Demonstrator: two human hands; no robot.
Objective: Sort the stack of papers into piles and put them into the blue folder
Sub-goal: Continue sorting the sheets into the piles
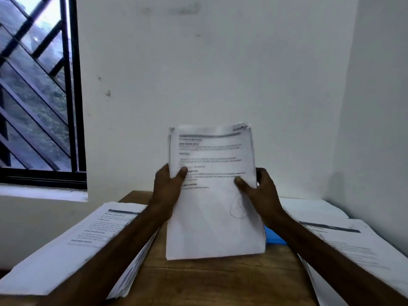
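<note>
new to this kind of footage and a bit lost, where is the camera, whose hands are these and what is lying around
There is no machine here. This is a single picture from a camera worn on a person's head, looking forward and down, so the two arms reaching in from below are the wearer's own. The left hand and the right hand grip a bundle of papers by its two sides, thumbs on the printed front, and hold it upright over a wooden table. One paper pile lies on the left of the table and another pile on the right. A corner of a blue folder peeks out behind the right forearm. A barred window is at the left.
</note>
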